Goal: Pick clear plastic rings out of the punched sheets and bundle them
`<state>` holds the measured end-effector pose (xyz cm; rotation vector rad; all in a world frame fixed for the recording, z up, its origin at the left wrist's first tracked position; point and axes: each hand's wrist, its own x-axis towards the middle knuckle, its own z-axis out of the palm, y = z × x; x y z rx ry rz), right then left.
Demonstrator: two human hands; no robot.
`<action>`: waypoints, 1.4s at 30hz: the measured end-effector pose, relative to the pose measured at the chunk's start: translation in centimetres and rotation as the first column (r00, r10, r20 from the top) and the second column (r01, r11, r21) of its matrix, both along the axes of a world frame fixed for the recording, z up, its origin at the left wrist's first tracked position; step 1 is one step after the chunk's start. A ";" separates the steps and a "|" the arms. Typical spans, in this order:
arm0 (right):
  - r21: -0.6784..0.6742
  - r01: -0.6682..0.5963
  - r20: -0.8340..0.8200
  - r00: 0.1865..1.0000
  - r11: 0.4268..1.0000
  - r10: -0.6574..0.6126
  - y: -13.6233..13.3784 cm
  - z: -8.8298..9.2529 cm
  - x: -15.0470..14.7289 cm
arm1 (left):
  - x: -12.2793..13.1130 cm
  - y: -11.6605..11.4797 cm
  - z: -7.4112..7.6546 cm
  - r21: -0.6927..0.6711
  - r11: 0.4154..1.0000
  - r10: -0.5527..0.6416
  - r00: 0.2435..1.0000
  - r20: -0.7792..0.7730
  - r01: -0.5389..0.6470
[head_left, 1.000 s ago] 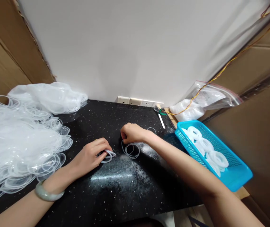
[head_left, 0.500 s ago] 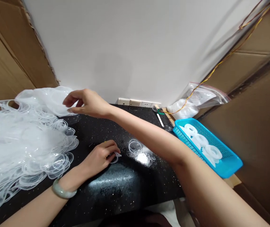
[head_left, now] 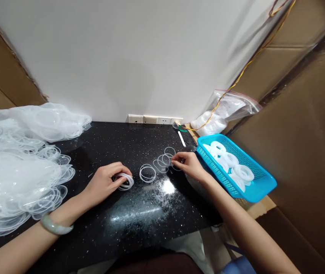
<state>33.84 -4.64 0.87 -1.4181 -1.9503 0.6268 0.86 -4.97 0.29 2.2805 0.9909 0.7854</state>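
Observation:
My left hand (head_left: 105, 182) rests on the black speckled counter (head_left: 139, 224), its fingers closed on a small stack of thin clear rings (head_left: 124, 180). My right hand (head_left: 187, 164) sits to the right, near the blue basket, its fingertips pinched on a clear ring at the end of a row of loose rings (head_left: 162, 160). One more loose ring (head_left: 147, 173) lies flat between the two hands. A pale green bangle (head_left: 54, 227) circles my left wrist.
A big heap of clear rings (head_left: 14, 179) and plastic sheeting covers the counter's left side. A blue basket (head_left: 260, 190) holding white ring bundles (head_left: 230, 163) stands at the right edge. A zip bag (head_left: 225, 112), wall sockets (head_left: 153, 119) and cardboard walls surround the counter.
My right hand came back from the heap at the far left to the right of centre, and several more loose rings now lie in a row there. The left hand stayed on its stack.

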 end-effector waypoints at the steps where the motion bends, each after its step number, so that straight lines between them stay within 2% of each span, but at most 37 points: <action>1: 0.007 0.040 -0.035 0.999 0.999 -0.039 -0.3 -0.6 0.7 | 0.7 0.4 0.2 -0.019 1.000 -0.003 1.000 -0.025 0.002; 6: 0.101 0.174 -0.148 0.976 0.980 -0.158 -0.7 -2.5 1.7 | 4.6 2.7 0.3 -0.067 0.997 0.024 0.983 -0.183 -0.037; 9: 0.161 0.169 -0.109 0.982 0.972 -0.153 -0.7 -2.6 1.8 | 6.3 3.5 0.4 -0.084 0.993 0.051 0.949 -0.310 -0.081; 12: 0.154 0.167 -0.046 0.986 0.974 -0.162 -0.7 -2.4 2.2 | 7.0 4.0 0.9 -0.151 0.984 0.029 0.915 -0.402 -0.098; 16: 0.122 0.189 0.037 0.980 0.974 -0.194 -0.7 -2.0 2.4 | 6.4 4.4 2.1 -0.237 0.967 -0.025 0.885 -0.465 -0.097; 20: 0.150 0.176 0.093 0.977 0.973 -0.191 -0.9 -1.8 2.3 | 4.1 4.5 3.2 -0.297 0.945 0.001 0.908 -0.419 -0.138; 25: 0.159 0.120 0.163 0.976 0.980 -0.146 -1.1 -1.8 2.0 | 1.9 4.2 3.3 -0.354 0.924 0.016 0.936 -0.350 -0.148; 34: 0.154 0.105 0.180 0.975 0.982 -0.132 -1.2 -1.8 2.0 | 2.4 3.9 2.8 -0.291 0.947 0.029 0.937 -0.349 -0.138; 42: 0.163 0.112 0.183 0.973 0.980 -0.142 -1.2 -1.8 2.0 | 3.6 4.5 2.2 -0.233 0.970 -0.011 0.950 -0.312 -0.065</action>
